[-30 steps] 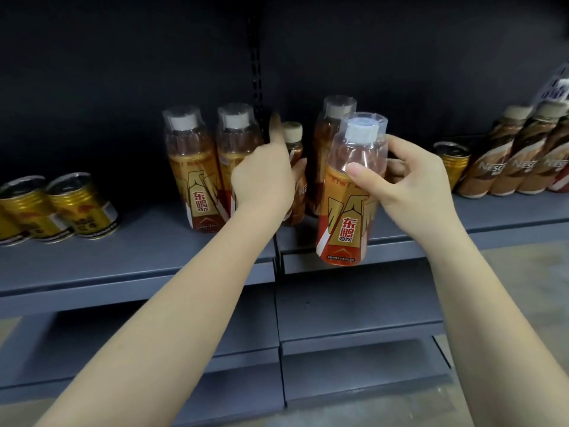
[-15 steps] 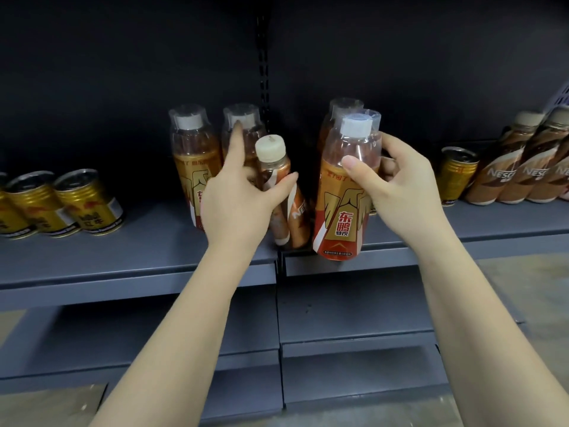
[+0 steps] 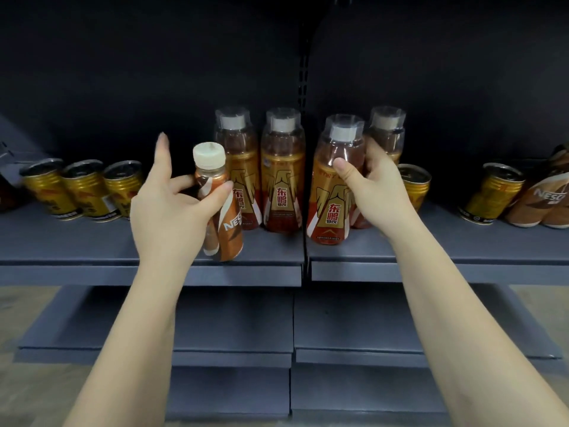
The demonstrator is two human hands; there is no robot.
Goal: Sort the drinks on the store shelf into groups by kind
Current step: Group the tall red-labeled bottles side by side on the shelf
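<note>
Left hand [image 3: 172, 211] grips the Nescafé bottle [image 3: 220, 208] mid-body, right hand [image 3: 378, 192] the energy-drink bottle [image 3: 334, 186] shoulder; both look rigid, slick-sleeved, likely full.

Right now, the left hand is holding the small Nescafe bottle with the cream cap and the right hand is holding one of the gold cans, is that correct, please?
Not quite. In the head view the left hand does hold the small Nescafe bottle with the cream cap, but the right hand grips a tall energy drink bottle with a clear overcap, not a gold can. The nearest gold can stands untouched on the shelf behind that hand.
</note>
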